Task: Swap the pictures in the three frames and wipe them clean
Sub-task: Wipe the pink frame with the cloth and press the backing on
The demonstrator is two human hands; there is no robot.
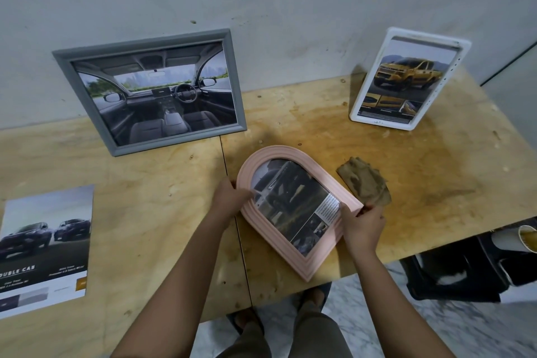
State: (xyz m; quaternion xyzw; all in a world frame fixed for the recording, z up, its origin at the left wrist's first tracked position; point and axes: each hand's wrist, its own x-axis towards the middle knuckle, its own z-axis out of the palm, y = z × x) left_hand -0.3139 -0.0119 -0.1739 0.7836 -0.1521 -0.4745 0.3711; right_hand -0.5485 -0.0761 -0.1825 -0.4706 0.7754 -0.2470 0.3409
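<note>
Plywood surface [421, 171] is running along a grey wall, with a loose car page [43, 247] lying at eight o'clock and a grey frame [177, 141] leaning on the wall at ten o'clock. At centre, the left hand [229, 197] and right hand [361, 224] are gripping opposite edges of the pink arched frame [276, 152]. A brown cloth [366, 180] is lying just beside it, and a white frame [377, 122] is leaning at one o'clock.

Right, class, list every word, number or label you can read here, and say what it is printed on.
"OUBLE CAB": on the loose brochure sheet, first letter cut off by the image edge.
Smaller print below it: too blurred to read.
White text block in the pink arched frame: too small to read.
Captions in the white frame: blurred.
The grey frame: no text.
</note>
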